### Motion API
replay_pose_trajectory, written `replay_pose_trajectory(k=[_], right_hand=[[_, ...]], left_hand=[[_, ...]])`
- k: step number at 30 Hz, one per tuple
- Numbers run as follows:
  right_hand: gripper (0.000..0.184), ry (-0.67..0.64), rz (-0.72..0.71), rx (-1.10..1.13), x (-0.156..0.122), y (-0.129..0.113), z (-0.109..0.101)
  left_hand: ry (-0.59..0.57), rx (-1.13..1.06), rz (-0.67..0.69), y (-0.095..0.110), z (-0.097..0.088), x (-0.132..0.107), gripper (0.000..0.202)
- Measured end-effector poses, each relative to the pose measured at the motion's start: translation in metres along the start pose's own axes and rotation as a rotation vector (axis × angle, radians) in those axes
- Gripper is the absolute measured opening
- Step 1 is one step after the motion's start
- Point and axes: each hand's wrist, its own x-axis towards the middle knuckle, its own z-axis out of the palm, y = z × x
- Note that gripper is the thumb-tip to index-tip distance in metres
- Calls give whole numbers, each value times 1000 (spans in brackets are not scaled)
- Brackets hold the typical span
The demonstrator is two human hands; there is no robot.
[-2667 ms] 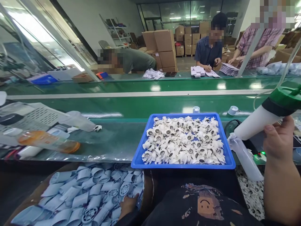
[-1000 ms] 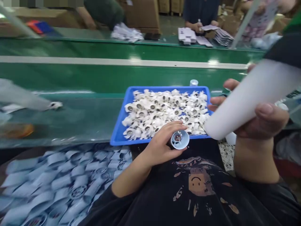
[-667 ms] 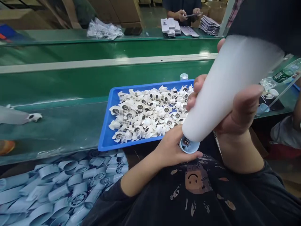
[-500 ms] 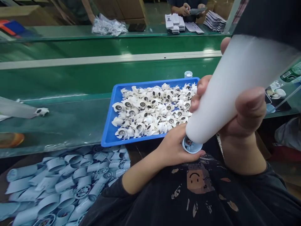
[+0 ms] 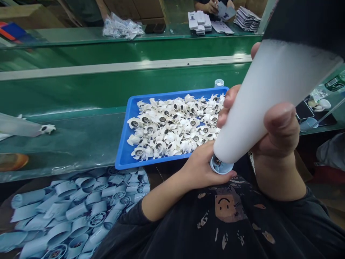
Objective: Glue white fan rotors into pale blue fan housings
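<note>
The right hand (image 5: 277, 133) wraps tight around a white plastic tube (image 5: 269, 100) at the right of the frame — it looks light, stiff and a bit slippery, so hold its middle. The left hand (image 5: 202, 169) curls around a small pale blue cap (image 5: 221, 167) at the tube's lower end — low center.

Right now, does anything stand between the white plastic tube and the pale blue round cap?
Nothing visible does. The white plastic tube in the right hand sits with its lower end at the opening of the pale blue round cap in the left hand.
</note>
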Motion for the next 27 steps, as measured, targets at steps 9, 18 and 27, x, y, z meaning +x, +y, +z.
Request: replay_pose_trajectory(k=[9,18,27], right_hand=[[51,-16,14,97,2,13,-7],[62,161,3,-104,12,25,-20],[52,570,-240,-483,-1,6,-110]], left_hand=[[-3,-18,-38,-5,0,-1,33],[-242,-35,-252,-19,-16,6,65],[629,335,-413,-99,-84,-49,54]])
